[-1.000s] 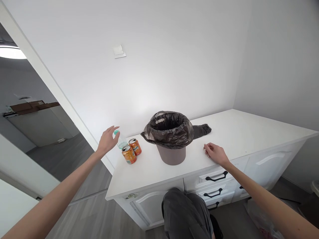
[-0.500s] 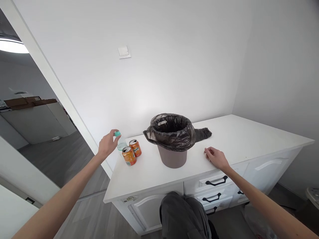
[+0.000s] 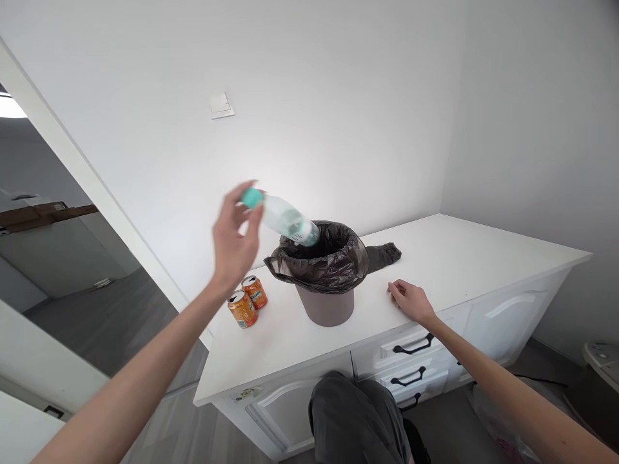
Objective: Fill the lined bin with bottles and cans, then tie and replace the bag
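My left hand [image 3: 238,233] grips a clear plastic bottle [image 3: 282,216] by its green cap end. The bottle is tilted, slightly blurred, with its base over the mouth of a brownish bin [image 3: 329,308]. A black bin bag [image 3: 333,274] lines the bin and folds over its rim, with a loose end trailing to the right. My right hand [image 3: 407,300] rests on the countertop right of the bin, fingers curled in, with nothing seen in them. Two opened orange cans, the nearer can [image 3: 243,310] and the farther can [image 3: 255,293], stand upright left of the bin.
The white countertop [image 3: 464,264] runs along the wall, above drawers with black handles [image 3: 409,377]. A light switch [image 3: 221,106] is on the wall. To the left is a doorway with a white frame [image 3: 91,174]. My legs [image 3: 358,419] are against the cabinet front.
My left hand has lifted the bottle off the countertop beside the cans and carried it right, tipping it over the bin. My right hand stays on the countertop. The view has shifted slightly.
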The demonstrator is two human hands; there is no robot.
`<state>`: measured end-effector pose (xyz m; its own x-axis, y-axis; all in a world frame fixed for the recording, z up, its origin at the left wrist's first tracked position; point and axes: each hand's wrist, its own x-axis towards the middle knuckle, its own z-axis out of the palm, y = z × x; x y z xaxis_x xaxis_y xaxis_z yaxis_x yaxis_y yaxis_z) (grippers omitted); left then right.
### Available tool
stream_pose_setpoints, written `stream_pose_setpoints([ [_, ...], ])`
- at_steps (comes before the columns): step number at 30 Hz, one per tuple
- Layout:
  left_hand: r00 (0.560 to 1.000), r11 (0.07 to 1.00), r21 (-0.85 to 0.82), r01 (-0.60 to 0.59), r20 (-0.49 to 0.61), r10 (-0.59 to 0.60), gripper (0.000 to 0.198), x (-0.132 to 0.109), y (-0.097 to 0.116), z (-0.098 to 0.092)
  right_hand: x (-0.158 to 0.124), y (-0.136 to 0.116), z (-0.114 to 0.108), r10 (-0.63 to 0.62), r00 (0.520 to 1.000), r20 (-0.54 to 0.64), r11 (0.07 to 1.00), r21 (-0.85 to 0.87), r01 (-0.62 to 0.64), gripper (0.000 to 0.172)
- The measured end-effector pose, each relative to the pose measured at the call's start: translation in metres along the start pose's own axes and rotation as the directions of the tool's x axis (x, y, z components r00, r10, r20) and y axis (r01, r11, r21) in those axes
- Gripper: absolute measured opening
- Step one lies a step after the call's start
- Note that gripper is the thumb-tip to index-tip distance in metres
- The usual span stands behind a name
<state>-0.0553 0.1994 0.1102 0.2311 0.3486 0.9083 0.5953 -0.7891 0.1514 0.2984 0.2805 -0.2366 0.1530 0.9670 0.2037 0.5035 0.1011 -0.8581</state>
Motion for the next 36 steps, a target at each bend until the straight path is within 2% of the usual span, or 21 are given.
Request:
stream_pose_setpoints([
  [3,0.988,0.993,-0.107,0.039,0.152,-0.023,0.035,-0.008,0.023,0.05,0.001,-0.002,0.0,-0.007,1.0,-0.008,1.0,0.018,0.007,0.039],
  [6,0.936,0.983,-0.116,0.143,0.339,-0.096,0.032,-0.015,0.023,0.08,0.0,-0.009,-0.002,-0.009,1.0,-0.01,0.999,0.04,0.01,0.038],
  [9,0.848,0.975,-0.052,0.214,0.506,-0.159,0.033,-0.018,0.011,0.092,-0.004,-0.018,-0.005,-0.006,1.0,-0.009,0.998,0.056,0.006,0.037],
  [13,0.73,0.977,0.021,0.21,0.661,-0.171,0.037,-0.02,0.001,0.094,-0.008,-0.025,-0.008,0.001,1.0,-0.013,0.998,0.063,0.0,0.036],
  [15,0.698,0.979,0.056,0.198,0.692,-0.181,0.04,-0.021,0.0,0.09,-0.009,-0.027,-0.009,0.007,1.0,-0.012,0.998,0.063,-0.006,0.036],
  [17,0.698,0.976,0.075,0.203,0.688,-0.198,0.045,-0.022,-0.003,0.084,-0.01,-0.029,-0.009,0.012,1.0,-0.01,0.998,0.063,-0.012,0.035],
  [18,0.714,0.974,0.085,0.21,0.667,-0.212,0.048,-0.023,-0.006,0.079,-0.01,-0.029,-0.009,0.013,1.0,-0.01,0.998,0.063,-0.013,0.035],
  [20,0.777,0.967,0.119,0.225,0.577,-0.252,0.054,-0.025,-0.02,0.066,-0.012,-0.031,-0.009,0.014,1.0,-0.008,0.998,0.064,-0.014,0.035],
  [22,0.846,0.952,0.182,0.247,0.439,-0.303,0.059,-0.028,-0.043,0.05,-0.013,-0.031,-0.009,0.014,1.0,-0.01,0.998,0.063,-0.013,0.036],
  [23,0.867,0.937,0.228,0.264,0.371,-0.334,0.06,-0.03,-0.057,0.04,-0.013,-0.032,-0.01,0.013,1.0,-0.011,0.998,0.061,-0.013,0.036],
  [25,0.864,0.874,0.356,0.331,0.258,-0.432,0.063,-0.039,-0.087,0.02,-0.014,-0.032,-0.01,0.014,1.0,-0.011,0.998,0.054,-0.013,0.036],
  [27,0.795,0.756,0.509,0.411,0.205,-0.571,0.064,-0.053,-0.113,0.0,-0.013,-0.032,-0.01,0.011,1.0,-0.012,0.999,0.046,-0.01,0.037],
  [30,0.685,0.643,0.609,0.465,0.213,-0.697,0.068,-0.082,-0.137,-0.023,-0.013,-0.031,-0.01,0.002,1.0,-0.011,0.999,0.035,-0.001,0.036],
  [33,0.574,0.565,0.663,0.492,0.241,-0.783,0.081,-0.111,-0.145,-0.033,-0.012,-0.029,-0.008,-0.002,1.0,-0.01,1.0,0.019,0.003,0.036],
  [36,0.467,0.5,0.704,0.505,0.264,-0.844,0.101,-0.133,-0.145,-0.031,-0.012,-0.027,-0.007,0.001,1.0,-0.007,1.0,-0.002,-0.001,0.036],
])
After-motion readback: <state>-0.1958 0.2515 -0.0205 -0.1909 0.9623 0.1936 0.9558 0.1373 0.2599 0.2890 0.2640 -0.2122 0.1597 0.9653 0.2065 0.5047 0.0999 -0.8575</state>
